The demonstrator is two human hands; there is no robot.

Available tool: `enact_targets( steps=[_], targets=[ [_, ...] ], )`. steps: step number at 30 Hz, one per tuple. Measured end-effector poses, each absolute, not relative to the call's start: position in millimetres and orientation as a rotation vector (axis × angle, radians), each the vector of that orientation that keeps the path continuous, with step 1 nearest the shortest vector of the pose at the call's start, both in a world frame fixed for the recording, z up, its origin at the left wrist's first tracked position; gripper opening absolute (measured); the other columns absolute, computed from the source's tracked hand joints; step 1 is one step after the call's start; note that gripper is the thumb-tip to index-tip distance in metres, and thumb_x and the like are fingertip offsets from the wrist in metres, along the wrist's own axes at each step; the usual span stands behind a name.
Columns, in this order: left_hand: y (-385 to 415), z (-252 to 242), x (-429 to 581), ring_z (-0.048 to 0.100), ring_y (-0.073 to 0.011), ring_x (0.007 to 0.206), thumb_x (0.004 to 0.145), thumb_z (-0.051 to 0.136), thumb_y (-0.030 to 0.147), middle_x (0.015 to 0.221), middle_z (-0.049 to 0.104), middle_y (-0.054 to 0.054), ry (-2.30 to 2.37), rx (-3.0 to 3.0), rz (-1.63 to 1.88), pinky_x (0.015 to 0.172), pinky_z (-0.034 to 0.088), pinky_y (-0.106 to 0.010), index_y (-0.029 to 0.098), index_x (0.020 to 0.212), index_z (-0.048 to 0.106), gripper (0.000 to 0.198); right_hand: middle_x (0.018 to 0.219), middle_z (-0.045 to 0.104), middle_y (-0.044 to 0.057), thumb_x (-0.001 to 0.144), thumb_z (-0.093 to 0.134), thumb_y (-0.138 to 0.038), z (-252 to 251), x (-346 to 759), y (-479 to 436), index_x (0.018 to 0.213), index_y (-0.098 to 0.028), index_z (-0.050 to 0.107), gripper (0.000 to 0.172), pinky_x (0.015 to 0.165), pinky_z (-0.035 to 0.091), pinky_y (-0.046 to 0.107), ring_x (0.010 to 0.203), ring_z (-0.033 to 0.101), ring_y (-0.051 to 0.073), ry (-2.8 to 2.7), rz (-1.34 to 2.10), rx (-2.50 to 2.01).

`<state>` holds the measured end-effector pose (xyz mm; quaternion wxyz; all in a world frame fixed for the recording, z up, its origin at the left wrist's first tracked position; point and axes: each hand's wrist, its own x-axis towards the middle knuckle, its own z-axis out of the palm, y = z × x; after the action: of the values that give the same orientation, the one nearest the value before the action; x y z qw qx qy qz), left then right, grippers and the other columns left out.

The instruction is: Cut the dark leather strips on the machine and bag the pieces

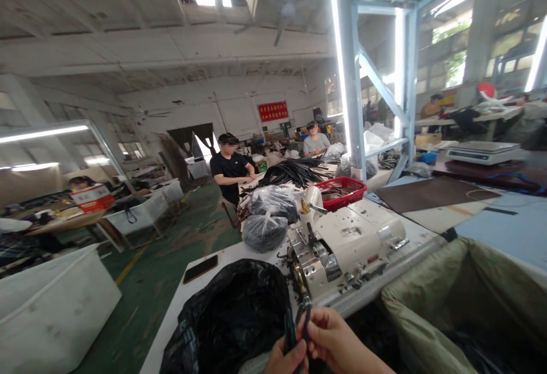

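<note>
Close together at the bottom of the head view are both my hands, in front of a cream-coloured bench machine (342, 248) with a metal front. My left hand (284, 358) is closed around several dark strips (289, 328) that stand upright between thumb and fingers. Just right of it, my right hand (331, 337) pinches a dark strip (306, 318) near the machine's metal front. Whether that strip touches the machine, I cannot tell. Left of my hands, a black plastic bag (231, 294) gapes open.
A phone (200, 268) lies on the white table at left. Behind the machine are filled plastic bags (265, 231), a red basket (346, 191) and a pile of black strips (293, 171). A green fabric sack (421, 305) stands right. Across the table, a person (231, 171) works.
</note>
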<state>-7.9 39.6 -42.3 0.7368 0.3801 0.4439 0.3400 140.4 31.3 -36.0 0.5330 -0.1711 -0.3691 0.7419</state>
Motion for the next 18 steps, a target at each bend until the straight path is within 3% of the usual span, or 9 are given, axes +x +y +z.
enact_targets(
  steps=[2, 5, 12, 18],
  targets=[
    [29.3, -32.4, -3.8, 0.027, -0.0035, 0.03, 0.054, 0.08, 0.061, 0.038, 0.035, 0.009, 0.91, 0.855, 0.738, 0.032, 0.02, -0.017, 0.017, 0.069, 0.054, 0.053, 0.072, 0.063, 0.003, 0.077, 0.076, -0.036, -26.2, 144.7, 26.8, 0.082, -0.01, 0.069, 0.027, 0.052, 0.041, 0.015, 0.051, 0.049, 0.003, -0.814, 1.728, -0.444],
    [13.5, -6.6, -1.6, 0.015, -0.0004, 0.031, 0.062, 0.078, 0.055, 0.037, 0.024, 0.014, 0.86, 0.863, 0.706, 0.032, 0.013, -0.015, 0.016, 0.07, 0.054, 0.046, 0.074, 0.065, 0.003, 0.074, 0.078, -0.035, -12.5, 152.5, 27.5, 0.083, -0.011, 0.069, 0.027, 0.051, 0.039, 0.015, 0.051, 0.047, 0.003, -0.707, 1.7, -0.459],
    [1.0, 20.7, -3.1, 0.016, -0.0005, 0.035, 0.071, 0.072, 0.034, 0.042, 0.024, 0.014, 0.887, 0.848, 0.729, 0.034, 0.013, -0.013, 0.014, 0.078, 0.055, 0.027, 0.083, 0.065, 0.001, 0.077, 0.076, -0.033, -12.6, 155.8, 27.5, 0.091, -0.015, 0.069, 0.024, 0.056, 0.042, 0.018, 0.056, 0.045, 0.004, -0.644, 1.716, -0.42],
    [0.0, 17.2, -3.6, 0.015, -0.0006, 0.036, 0.068, 0.071, 0.032, 0.043, 0.026, 0.015, 0.916, 0.856, 0.726, 0.035, 0.012, -0.014, 0.015, 0.081, 0.053, 0.028, 0.082, 0.062, 0.0, 0.078, 0.075, -0.032, -16.5, 147.1, 18.2, 0.099, -0.017, 0.067, 0.027, 0.054, 0.044, 0.021, 0.057, 0.044, 0.007, -0.666, 1.819, -0.318]
  ],
)
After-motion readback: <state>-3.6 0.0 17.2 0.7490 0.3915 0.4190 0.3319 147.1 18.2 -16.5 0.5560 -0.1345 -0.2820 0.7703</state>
